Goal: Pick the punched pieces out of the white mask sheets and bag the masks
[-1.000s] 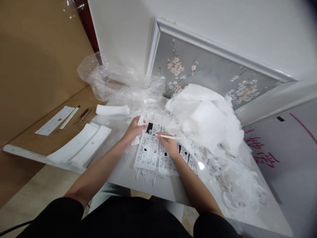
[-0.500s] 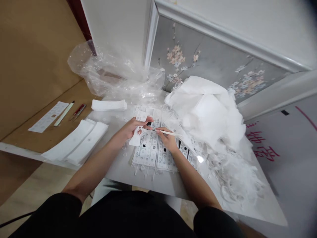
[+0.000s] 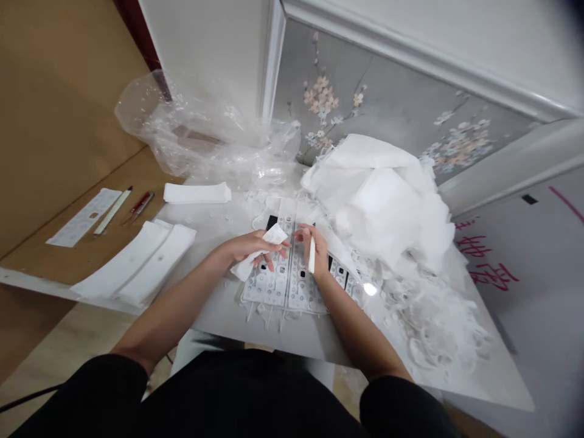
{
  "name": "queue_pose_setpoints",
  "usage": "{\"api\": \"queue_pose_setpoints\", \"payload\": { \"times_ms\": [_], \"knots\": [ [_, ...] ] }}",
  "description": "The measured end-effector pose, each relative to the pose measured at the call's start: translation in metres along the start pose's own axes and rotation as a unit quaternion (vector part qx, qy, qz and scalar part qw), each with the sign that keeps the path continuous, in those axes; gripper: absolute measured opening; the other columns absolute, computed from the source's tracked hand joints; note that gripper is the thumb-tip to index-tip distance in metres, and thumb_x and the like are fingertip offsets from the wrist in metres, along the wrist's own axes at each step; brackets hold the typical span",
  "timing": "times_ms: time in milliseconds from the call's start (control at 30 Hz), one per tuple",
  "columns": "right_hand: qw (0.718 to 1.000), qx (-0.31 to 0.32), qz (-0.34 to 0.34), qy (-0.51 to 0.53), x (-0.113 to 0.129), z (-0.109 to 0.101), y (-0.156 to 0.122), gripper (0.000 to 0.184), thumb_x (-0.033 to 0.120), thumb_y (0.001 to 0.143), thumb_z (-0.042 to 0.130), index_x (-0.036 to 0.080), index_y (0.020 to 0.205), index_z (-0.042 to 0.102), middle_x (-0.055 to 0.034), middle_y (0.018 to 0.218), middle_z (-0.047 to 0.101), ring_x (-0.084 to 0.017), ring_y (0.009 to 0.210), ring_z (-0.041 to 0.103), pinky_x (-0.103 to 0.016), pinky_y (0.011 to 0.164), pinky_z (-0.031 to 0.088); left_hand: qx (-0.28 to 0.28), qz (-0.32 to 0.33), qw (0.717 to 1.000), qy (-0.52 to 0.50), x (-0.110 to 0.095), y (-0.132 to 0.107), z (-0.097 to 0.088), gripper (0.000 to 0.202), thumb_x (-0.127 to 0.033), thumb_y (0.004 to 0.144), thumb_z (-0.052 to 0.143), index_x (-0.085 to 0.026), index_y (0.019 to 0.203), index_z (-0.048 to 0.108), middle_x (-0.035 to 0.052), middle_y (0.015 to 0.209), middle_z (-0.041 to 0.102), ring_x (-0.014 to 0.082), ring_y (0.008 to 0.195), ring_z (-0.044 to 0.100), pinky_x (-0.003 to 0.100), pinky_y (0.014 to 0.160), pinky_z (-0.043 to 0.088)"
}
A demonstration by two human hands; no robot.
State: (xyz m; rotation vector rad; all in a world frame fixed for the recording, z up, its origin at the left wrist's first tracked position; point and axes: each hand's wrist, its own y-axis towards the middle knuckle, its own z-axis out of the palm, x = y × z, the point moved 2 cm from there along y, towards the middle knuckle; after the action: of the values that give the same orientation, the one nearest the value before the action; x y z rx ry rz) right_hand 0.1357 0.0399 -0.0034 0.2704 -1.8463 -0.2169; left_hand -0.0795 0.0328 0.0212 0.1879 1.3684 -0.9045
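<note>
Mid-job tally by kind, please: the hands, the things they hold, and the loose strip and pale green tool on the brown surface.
Hands: 2 (left hand, right hand)
Strips: 2 (held white strip, loose strip)
Slim tools: 2 (held pale tool, pale green tool)
Total: 6

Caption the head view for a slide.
Left hand holding a white strip, right hand holding a slim pale tool, over patterned white sheets on a cluttered table.
</note>
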Motion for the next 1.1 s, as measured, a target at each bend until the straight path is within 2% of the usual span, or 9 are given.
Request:
{"api": "queue_pose_setpoints", "payload": {
  "times_ms": [167,300,500,667,767,833,967,1033,1100],
  "knots": [
    [0.994,0.106,0.0,-0.004,0.002,0.009,-0.003,0.034,0.053,0.094,0.063,0.022,0.097,0.076,-0.0058,0.091,0.077,-0.02,0.078,0.072,-0.031,0.071,0.056,0.036,-0.015,0.999,0.029,0.011,0.011,0.011,0.055,-0.042,0.086,0.077,-0.014,0.131,0.063,0.0208,0.124,0.07,0.0242,0.07,0.076,0.021,0.038,0.044],
    [0.994,0.095,0.02,-0.044,0.001,0.009,-0.003,0.039,0.054,0.095,0.06,0.021,0.077,0.07,-0.0024,0.068,0.072,-0.017,0.061,0.066,-0.028,0.061,0.051,0.037,-0.028,0.998,0.039,0.013,0.014,0.011,0.057,-0.045,0.086,0.076,-0.015,0.132,0.061,0.0199,0.122,0.071,0.0243,0.071,0.076,0.021,0.04,0.045],
    [0.992,-0.102,-0.007,-0.072,0.005,-0.004,-0.008,0.042,0.05,0.101,0.051,0.018,0.08,0.069,-0.0056,0.082,0.076,-0.019,0.075,0.069,-0.032,0.073,0.052,0.052,-0.031,0.997,0.044,0.01,0.01,0.006,0.061,-0.049,0.084,0.077,-0.017,0.135,0.062,0.0171,0.12,0.072,0.0244,0.074,0.076,0.021,0.041,0.043],
    [0.965,-0.18,-0.186,-0.039,0.045,-0.025,-0.004,0.032,0.038,0.102,0.052,0.021,0.077,0.065,-0.0012,0.074,0.07,-0.017,0.07,0.068,-0.033,0.071,0.053,0.022,0.002,0.999,0.043,0.005,0.006,0.0,0.062,-0.047,0.082,0.079,-0.018,0.135,0.063,0.0161,0.122,0.07,0.0219,0.074,0.076,0.02,0.042,0.041],
    [0.893,-0.351,-0.283,0.016,0.085,-0.059,0.006,0.023,0.04,0.102,0.052,0.023,0.091,0.063,-0.0005,0.082,0.067,-0.017,0.074,0.067,-0.033,0.067,0.052,-0.086,0.065,0.993,0.043,-0.001,0.002,-0.012,0.048,-0.041,0.083,0.077,-0.016,0.122,0.066,0.0145,0.12,0.069,0.0174,0.07,0.073,0.019,0.041,0.038],
    [0.875,-0.395,-0.278,0.04,0.103,-0.078,0.014,0.037,0.051,0.107,0.034,0.026,0.108,0.061,-0.0024,0.087,0.064,-0.018,0.075,0.065,-0.034,0.067,0.051,-0.191,0.093,0.975,0.063,-0.003,0.0,-0.021,0.036,-0.036,0.084,0.076,-0.014,0.111,0.066,0.0126,0.115,0.069,0.0125,0.063,0.068,0.019,0.041,0.039],
    [0.958,-0.231,-0.158,0.06,0.095,-0.064,0.021,0.066,0.062,0.104,0.0,0.027,0.135,0.046,-0.005,0.083,0.062,-0.017,0.064,0.061,-0.034,0.064,0.05,-0.279,0.068,0.946,0.151,0.0,0.003,-0.028,0.03,-0.029,0.082,0.076,-0.015,0.104,0.061,0.0049,0.087,0.068,0.0087,0.047,0.057,0.02,0.042,0.039],
    [0.981,-0.143,-0.098,0.082,0.07,-0.037,0.018,0.062,0.064,0.105,0.006,0.024,0.126,0.049,-0.005,0.084,0.064,-0.015,0.059,0.056,-0.032,0.061,0.049,-0.264,0.047,0.945,0.189,0.003,0.007,-0.024,0.03,-0.028,0.081,0.076,-0.016,0.105,0.06,0.0019,0.08,0.065,0.0092,0.044,0.055,0.02,0.041,0.039],
    [0.996,-0.054,-0.047,0.054,0.041,-0.011,0.012,0.05,0.065,0.104,0.033,0.021,0.112,0.056,-0.0037,0.083,0.065,-0.014,0.063,0.057,-0.031,0.064,0.049,-0.259,0.037,0.939,0.222,0.006,0.011,-0.019,0.029,-0.025,0.08,0.075,-0.017,0.103,0.059,0.0006,0.079,0.065,0.0091,0.042,0.053,0.02,0.04,0.038]
  ]
}}
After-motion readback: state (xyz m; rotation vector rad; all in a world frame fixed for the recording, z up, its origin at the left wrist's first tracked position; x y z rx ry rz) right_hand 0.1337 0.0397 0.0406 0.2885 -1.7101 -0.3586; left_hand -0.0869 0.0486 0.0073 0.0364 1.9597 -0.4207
